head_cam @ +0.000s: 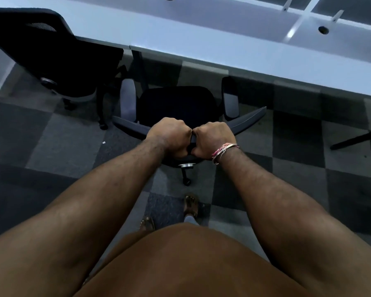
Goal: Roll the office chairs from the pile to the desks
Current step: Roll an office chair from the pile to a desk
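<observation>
Black upholstery covers the seat of the office chair (pixel 178 106) at the centre of the head view, which stands on the chequered grey carpet (pixel 58 146) facing the long white desk (pixel 201 46), its seat front close to the desk edge and its two pale-padded armrests (pixel 128 97) reaching toward it; the left hand (pixel 169 137) and the right hand (pixel 212 141) sit side by side, knuckles almost touching, each with fingers curled tightly over the top edge of the curved backrest (pixel 248 117); a thread bracelet (pixel 222 151) circles the right wrist; one castor (pixel 186 182) shows beneath the backrest, near the person's sandalled feet (pixel 191 205); a second chair (pixel 51 52) stands to the left, its back against the desk edge.
</observation>
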Demonstrator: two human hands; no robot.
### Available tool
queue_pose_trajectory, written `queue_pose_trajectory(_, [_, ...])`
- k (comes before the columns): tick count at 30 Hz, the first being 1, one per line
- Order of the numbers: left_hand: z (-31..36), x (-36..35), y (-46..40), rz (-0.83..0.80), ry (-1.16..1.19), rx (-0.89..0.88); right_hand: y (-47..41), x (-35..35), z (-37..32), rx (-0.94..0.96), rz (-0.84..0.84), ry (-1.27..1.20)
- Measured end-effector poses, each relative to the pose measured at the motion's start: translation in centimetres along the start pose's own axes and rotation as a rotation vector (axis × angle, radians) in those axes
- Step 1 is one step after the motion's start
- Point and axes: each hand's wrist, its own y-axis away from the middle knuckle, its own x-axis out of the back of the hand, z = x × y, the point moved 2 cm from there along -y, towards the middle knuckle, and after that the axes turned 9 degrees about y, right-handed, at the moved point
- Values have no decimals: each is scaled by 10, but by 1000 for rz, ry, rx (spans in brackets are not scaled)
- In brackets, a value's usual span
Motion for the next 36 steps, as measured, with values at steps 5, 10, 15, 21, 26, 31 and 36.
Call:
queue_pose_trajectory(5, [-13,-4,19,-25,-34,-78,11,4,-31,-91,-4,-2])
queue_pose_trajectory(10, [-28,-1,17,-34,-72,-153,7,8,-43,-165,23,-10])
queue_pose_trajectory(15, [-42,6,2,-47,-86,-184,-10,10,-37,-157,43,17])
queue_pose_trajectory(21, [-53,15,-19,-47,-77,-221,-31,8,-22,-152,91,30])
queue_pose_trajectory(26, [-61,16,-40,-45,-89,-226,-47,2,-6,-151,112,17])
queue_pose_trajectory(31, [-71,31,-89,-43,-92,-171,-82,-2,31,-166,94,27])
queue_pose_trajectory(36, [-71,42,-138,31,6,-94,-116,-9,80,-146,68,24])
